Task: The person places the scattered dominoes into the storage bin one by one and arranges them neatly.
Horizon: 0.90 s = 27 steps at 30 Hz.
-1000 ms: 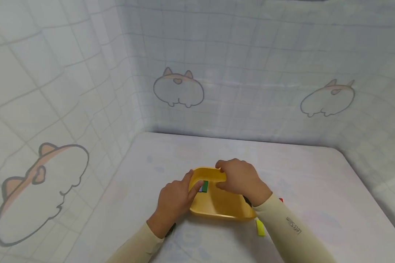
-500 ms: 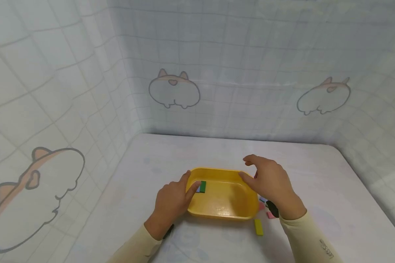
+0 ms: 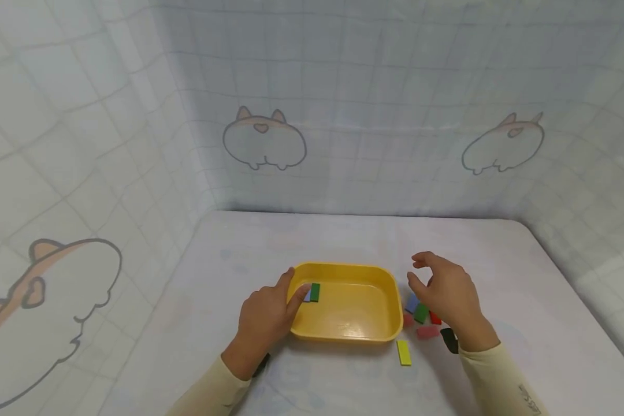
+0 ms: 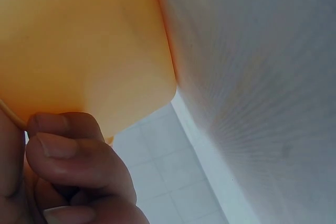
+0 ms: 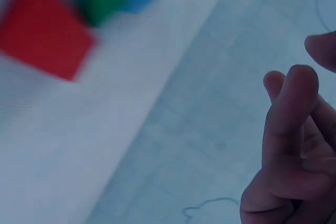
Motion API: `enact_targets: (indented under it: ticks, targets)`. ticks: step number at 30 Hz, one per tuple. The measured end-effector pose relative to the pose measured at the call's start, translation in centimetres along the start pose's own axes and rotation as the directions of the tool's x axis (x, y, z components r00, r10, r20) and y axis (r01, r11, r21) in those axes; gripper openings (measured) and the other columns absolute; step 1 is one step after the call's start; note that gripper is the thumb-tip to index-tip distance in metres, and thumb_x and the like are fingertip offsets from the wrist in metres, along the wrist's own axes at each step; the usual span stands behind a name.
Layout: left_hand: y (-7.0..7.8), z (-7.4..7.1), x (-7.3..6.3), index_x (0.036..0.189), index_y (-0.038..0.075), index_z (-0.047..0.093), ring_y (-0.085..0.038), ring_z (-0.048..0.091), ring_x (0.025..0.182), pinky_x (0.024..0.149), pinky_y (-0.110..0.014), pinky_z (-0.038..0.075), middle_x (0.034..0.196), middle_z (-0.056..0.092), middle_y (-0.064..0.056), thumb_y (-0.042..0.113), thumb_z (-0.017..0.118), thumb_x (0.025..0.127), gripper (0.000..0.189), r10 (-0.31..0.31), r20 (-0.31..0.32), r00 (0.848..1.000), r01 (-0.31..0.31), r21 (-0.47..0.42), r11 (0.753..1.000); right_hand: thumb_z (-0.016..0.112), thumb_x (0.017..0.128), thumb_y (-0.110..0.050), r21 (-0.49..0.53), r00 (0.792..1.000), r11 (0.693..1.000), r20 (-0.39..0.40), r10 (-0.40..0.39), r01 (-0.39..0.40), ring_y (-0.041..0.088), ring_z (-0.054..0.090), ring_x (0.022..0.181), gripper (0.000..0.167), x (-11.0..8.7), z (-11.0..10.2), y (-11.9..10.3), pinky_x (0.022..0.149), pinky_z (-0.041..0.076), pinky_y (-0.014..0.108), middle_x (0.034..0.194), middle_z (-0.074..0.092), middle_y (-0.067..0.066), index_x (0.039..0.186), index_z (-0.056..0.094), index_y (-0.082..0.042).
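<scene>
A shallow yellow plastic tray (image 3: 343,335) stands on the covered table in the head view. My left hand (image 3: 264,315) grips its left rim, thumb over the inside and fingers curled under the outer wall; the left wrist view shows these fingers (image 4: 84,166) against the tray's side. Inside, near the thumb, lie a green flat block (image 3: 315,292) and a partly hidden blue block (image 3: 307,296). My right hand (image 3: 449,292) hovers beyond the tray's right side, fingers loosely bent, thumb apart, holding nothing. Beneath it lie a red block (image 3: 434,318), another green block (image 3: 421,313) and another blue block (image 3: 412,303).
Two pinkish-red blocks, one a pink block (image 3: 428,332), lie right of the tray, and a yellow block (image 3: 404,352) sits at its front right corner. A dark wrist strap piece (image 3: 450,341) shows below the right wrist. Patterned cloth walls (image 3: 369,144) enclose the table behind and at both sides.
My right hand has moved from over the tray out to the right, uncovering the loose blocks. The left hand keeps its grip on the rim. The head view has shifted slightly.
</scene>
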<state>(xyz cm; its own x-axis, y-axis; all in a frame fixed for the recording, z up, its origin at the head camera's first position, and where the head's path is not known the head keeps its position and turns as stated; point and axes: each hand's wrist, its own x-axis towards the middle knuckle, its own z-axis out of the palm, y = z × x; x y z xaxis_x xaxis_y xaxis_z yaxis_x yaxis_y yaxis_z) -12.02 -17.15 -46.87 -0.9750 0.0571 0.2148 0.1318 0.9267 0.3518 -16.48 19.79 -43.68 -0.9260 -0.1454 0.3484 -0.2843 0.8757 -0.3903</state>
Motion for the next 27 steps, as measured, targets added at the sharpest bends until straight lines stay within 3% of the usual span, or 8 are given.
enact_targets:
  ticks: [4,11,19,27]
  targets:
    - [-0.2,-0.1,0.0,0.154,0.017,0.055,-0.018,0.042,0.043,0.039,-0.034,0.035,0.05,0.042,0.001,0.078,0.031,0.103,0.083,-0.009,-0.002,1.0,0.009,0.006,1.0,0.076,0.095,-0.032,0.003,0.994,0.998,0.093,0.065,-0.066,0.014,0.049,0.056,0.041,-0.8,1.2,1.3,0.056,0.048,0.032,0.117,0.075,0.006,0.129,0.068,-0.011]
    - [0.0,-0.1,0.1,0.154,0.017,0.055,-0.017,0.04,0.042,0.038,-0.033,0.034,0.05,0.04,0.002,0.076,0.034,0.104,0.08,-0.001,0.006,1.0,0.001,0.004,1.0,0.075,0.095,-0.033,0.04,0.98,0.989,0.146,0.136,-0.144,0.012,0.052,0.044,0.043,-1.8,1.7,2.9,0.057,0.049,0.034,0.12,0.074,0.006,0.131,0.067,-0.012]
    - [0.6,-0.2,0.0,0.155,0.016,0.054,-0.017,0.042,0.044,0.039,-0.033,0.035,0.051,0.041,0.002,0.076,0.032,0.104,0.082,-0.02,0.031,0.999,0.02,0.004,1.0,0.081,0.09,-0.04,-0.022,0.969,0.987,0.191,0.158,-0.156,0.024,0.066,0.092,0.049,-2.1,1.4,3.7,0.081,0.058,0.052,0.121,0.075,0.003,0.129,0.07,-0.014]
    - [0.6,0.1,0.2,0.155,0.017,0.054,-0.017,0.041,0.044,0.039,-0.033,0.035,0.051,0.041,0.002,0.077,0.031,0.104,0.082,-0.017,0.008,1.0,0.017,0.014,1.0,0.083,0.088,-0.045,-0.033,0.963,0.988,0.22,0.156,-0.152,0.021,0.067,0.09,0.053,-1.6,1.2,4.4,0.08,0.058,0.052,0.122,0.074,0.003,0.13,0.07,-0.015]
